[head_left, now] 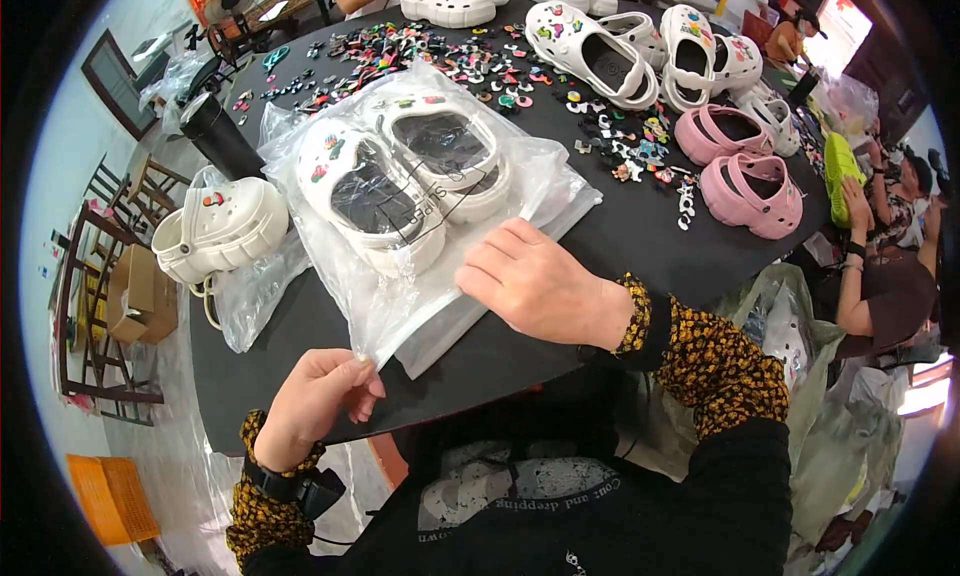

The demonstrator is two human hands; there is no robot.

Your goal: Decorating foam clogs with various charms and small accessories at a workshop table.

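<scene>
A clear plastic bag [520, 176] lies on the black round table [640, 236] with a pair of white clogs [400, 176] inside, decorated with small coloured charms. My left hand [315, 401] pinches the bag's near corner at the table's front edge. My right hand [535, 281] rests flat on the bag's near edge, pressing it down beside the clogs. Both sleeves are black with yellow-patterned cuffs.
Another white clog [220, 226] sits in a bag at the left by a black bottle [220, 131]. Several white clogs [600, 51], two pink clogs [745, 166] and scattered charms [470, 66] cover the far table. Seated people work at the right [880, 276].
</scene>
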